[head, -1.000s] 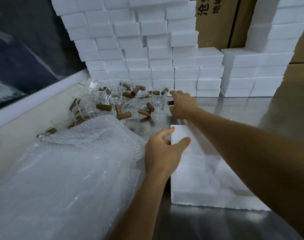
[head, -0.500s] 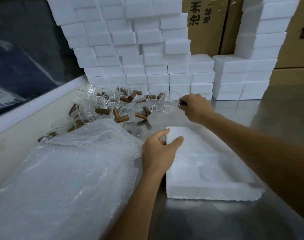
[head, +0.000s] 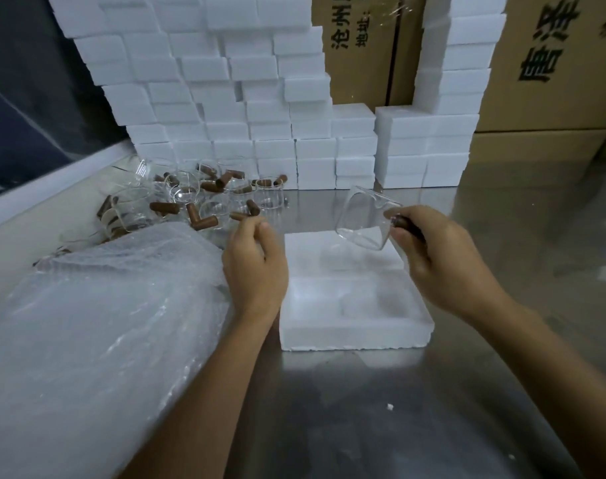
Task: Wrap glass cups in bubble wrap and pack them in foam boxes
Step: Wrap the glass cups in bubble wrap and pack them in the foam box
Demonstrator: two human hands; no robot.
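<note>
My right hand (head: 443, 261) grips the brown wooden handle of a clear glass cup (head: 363, 219) and holds it tilted in the air over the far part of an open white foam box (head: 356, 337). The box lies on the steel table and has moulded hollows inside. My left hand (head: 256, 267) hovers by the box's left edge with its fingers loosely curled and nothing in them. A big heap of bubble wrap (head: 104, 323) lies right beside it on the left.
Several more glass cups with brown handles (head: 191, 198) lie jumbled behind the bubble wrap. Stacked white foam boxes (head: 225, 98) form a wall at the back, with cardboard cartons (head: 553, 63) behind. The steel table (head: 398, 409) stretches toward me.
My right hand took a cup from the pile and brought it back over the foam box. My left hand lifted off the box's corner.
</note>
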